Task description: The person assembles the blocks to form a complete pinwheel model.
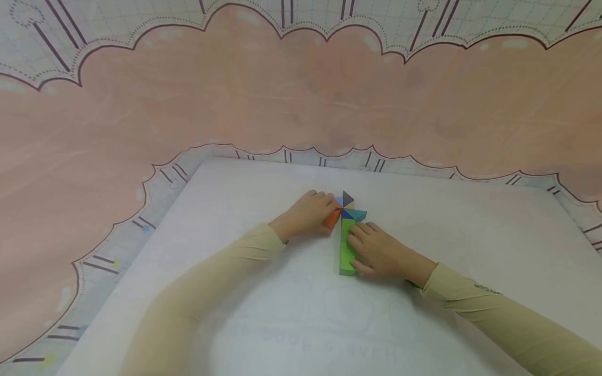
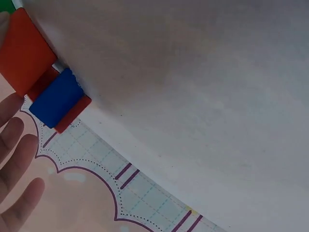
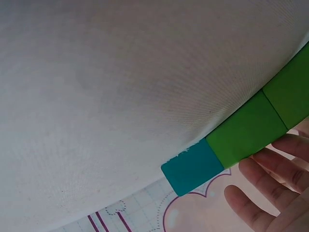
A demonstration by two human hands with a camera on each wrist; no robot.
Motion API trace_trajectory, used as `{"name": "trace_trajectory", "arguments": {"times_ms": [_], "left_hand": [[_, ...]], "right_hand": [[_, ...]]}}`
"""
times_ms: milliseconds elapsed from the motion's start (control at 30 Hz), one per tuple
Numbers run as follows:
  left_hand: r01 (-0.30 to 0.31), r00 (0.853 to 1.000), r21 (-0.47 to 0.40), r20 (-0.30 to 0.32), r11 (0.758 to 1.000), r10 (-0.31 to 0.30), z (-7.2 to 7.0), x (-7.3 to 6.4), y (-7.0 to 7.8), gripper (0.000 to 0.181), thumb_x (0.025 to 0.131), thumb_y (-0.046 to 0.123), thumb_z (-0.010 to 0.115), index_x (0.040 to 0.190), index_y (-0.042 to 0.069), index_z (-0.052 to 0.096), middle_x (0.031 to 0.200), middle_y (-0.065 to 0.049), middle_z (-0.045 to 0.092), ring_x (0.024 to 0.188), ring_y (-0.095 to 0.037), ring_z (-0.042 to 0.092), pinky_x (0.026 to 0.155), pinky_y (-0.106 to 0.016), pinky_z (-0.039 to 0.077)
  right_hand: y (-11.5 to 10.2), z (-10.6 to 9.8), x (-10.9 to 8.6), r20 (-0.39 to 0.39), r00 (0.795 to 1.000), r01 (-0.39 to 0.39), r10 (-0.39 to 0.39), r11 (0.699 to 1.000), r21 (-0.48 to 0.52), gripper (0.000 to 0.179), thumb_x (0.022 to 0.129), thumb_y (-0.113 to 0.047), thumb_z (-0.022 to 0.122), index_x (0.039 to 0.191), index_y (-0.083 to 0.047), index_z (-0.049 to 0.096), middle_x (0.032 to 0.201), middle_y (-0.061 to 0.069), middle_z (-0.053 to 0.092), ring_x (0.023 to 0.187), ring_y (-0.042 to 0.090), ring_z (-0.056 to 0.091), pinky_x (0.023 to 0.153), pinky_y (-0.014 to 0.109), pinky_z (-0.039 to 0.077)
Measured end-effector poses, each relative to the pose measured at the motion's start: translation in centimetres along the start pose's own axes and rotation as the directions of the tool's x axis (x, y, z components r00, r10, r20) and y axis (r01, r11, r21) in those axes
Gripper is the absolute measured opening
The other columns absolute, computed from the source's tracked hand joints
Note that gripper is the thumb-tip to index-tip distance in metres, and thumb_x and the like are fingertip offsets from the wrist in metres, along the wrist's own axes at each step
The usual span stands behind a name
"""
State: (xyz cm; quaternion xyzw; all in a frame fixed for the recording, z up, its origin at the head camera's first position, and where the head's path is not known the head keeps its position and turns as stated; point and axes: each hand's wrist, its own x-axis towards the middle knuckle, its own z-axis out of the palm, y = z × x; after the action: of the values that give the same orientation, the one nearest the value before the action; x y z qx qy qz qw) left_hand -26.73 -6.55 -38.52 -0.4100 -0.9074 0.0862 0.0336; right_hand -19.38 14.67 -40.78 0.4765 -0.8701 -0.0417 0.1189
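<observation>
In the head view, several triangular blocks form a pinwheel, with an orange block point(image 1: 331, 221), a dark grey triangle point(image 1: 347, 199) and a teal block point(image 1: 359, 215) among them. My left hand point(image 1: 305, 214) lies at its left side, fingertips touching the orange pieces. Seen from the left wrist, that orange block point(image 2: 26, 50) is close to a blue block point(image 2: 58, 99), and the fingers are extended. Below the pinwheel runs a straight row of green blocks point(image 1: 347, 250). Along the row's right side, my right hand point(image 1: 381, 250) touches it with fairly straight fingers.
A white tabletop point(image 1: 263, 313) lies under the blocks and both forearms. Beyond its edges is a pink floor cloth point(image 1: 282, 99) with scalloped borders and a pale grid pattern.
</observation>
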Motion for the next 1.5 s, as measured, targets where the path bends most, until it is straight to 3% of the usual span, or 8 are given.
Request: {"name": "trace_trajectory", "arguments": {"times_ms": [267,467,767,1100,1367,1500], "left_hand": [[-0.016,0.999,0.113,-0.033,0.993,0.020,0.0,0.5,0.0,0.037,0.089,0.034,0.060,0.117,0.009,0.059,0.110,-0.005,0.061,0.099,-0.020,0.060,0.089,-0.032,0.047],[0.000,1.000,0.065,-0.009,0.998,0.000,0.1,1.0,0.1,0.043,0.089,0.042,0.058,0.120,0.013,0.059,0.114,-0.003,0.060,0.102,-0.018,0.058,0.092,-0.030,0.045],[-0.009,1.000,0.022,0.013,1.000,0.008,0.3,1.3,0.2,0.039,0.091,0.037,0.059,0.123,0.015,0.058,0.121,-0.004,0.060,0.108,-0.017,0.057,0.099,-0.032,0.043],[-0.116,0.992,-0.003,-0.060,0.993,0.115,-0.2,0.1,-0.9,0.037,0.092,0.033,0.059,0.125,0.017,0.055,0.116,-0.004,0.060,0.105,-0.019,0.056,0.097,-0.034,0.044],[-0.021,0.999,-0.005,-0.027,1.000,0.021,-0.2,-0.4,-2.7,0.044,0.088,0.040,0.061,0.125,0.016,0.056,0.121,-0.006,0.056,0.114,-0.023,0.053,0.105,-0.039,0.038],[-0.030,0.999,0.019,-0.026,0.999,0.030,0.2,-0.4,-3.2,0.044,0.087,0.043,0.061,0.119,0.013,0.059,0.120,-0.007,0.057,0.110,-0.022,0.054,0.102,-0.038,0.040]], "right_hand": [[0.2,0.1,-0.1,-0.024,0.999,0.024,-0.025,1.000,-0.012,0.040,0.089,-0.042,0.053,0.105,-0.005,0.052,0.109,0.010,0.054,0.108,0.027,0.052,0.092,0.041,0.044],[0.2,0.1,0.0,-0.010,1.000,0.019,-0.019,1.000,-0.008,0.040,0.089,-0.042,0.052,0.106,-0.005,0.051,0.109,0.009,0.053,0.108,0.027,0.051,0.092,0.041,0.044],[0.2,-0.1,0.0,0.001,1.000,0.015,-0.015,1.000,0.001,0.040,0.089,-0.042,0.052,0.106,-0.005,0.051,0.109,0.010,0.053,0.109,0.027,0.051,0.093,0.041,0.044],[0.3,-0.2,0.0,0.005,1.000,0.017,-0.017,1.000,0.001,0.041,0.090,-0.042,0.051,0.107,-0.005,0.051,0.111,0.010,0.053,0.110,0.027,0.051,0.093,0.041,0.043],[0.3,-0.3,0.0,-0.002,1.000,0.022,-0.022,1.000,0.005,0.040,0.090,-0.042,0.051,0.106,-0.005,0.051,0.111,0.010,0.053,0.110,0.027,0.051,0.094,0.041,0.043],[0.2,-0.4,0.0,0.005,1.000,0.015,-0.015,1.000,0.003,0.040,0.090,-0.042,0.051,0.106,-0.005,0.051,0.111,0.010,0.053,0.110,0.027,0.051,0.094,0.042,0.043]]}}
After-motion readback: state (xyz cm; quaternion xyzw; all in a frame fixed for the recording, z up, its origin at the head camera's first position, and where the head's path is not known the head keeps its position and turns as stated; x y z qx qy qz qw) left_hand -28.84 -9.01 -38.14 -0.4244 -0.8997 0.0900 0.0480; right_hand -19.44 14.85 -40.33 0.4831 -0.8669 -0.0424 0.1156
